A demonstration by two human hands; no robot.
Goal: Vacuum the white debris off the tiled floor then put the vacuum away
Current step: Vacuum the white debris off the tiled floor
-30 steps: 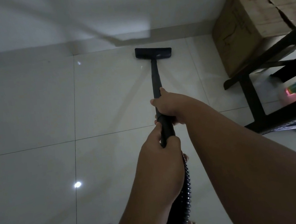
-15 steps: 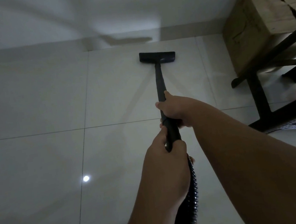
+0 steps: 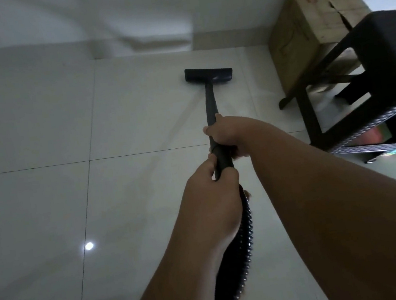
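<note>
A black vacuum wand (image 3: 210,103) runs away from me to its flat floor head (image 3: 208,74), which rests on the pale tiled floor (image 3: 46,195) a short way from the back wall. My right hand (image 3: 225,136) grips the wand higher up. My left hand (image 3: 211,198) grips it just below, where the ribbed black hose (image 3: 241,257) begins and drops out of the bottom of the view. No white debris shows on the tiles in this dim light.
A cardboard box (image 3: 312,31) stands in the back right corner. In front of it is a black stool (image 3: 363,77), with a woven-edged colourful object (image 3: 390,129) at the right edge. A bright light spot (image 3: 89,245) reflects off the floor at lower left.
The floor head has drawn back from the wall towards me, and my view has shifted so the stool and box sit lower and nearer. Both hands keep their grip.
</note>
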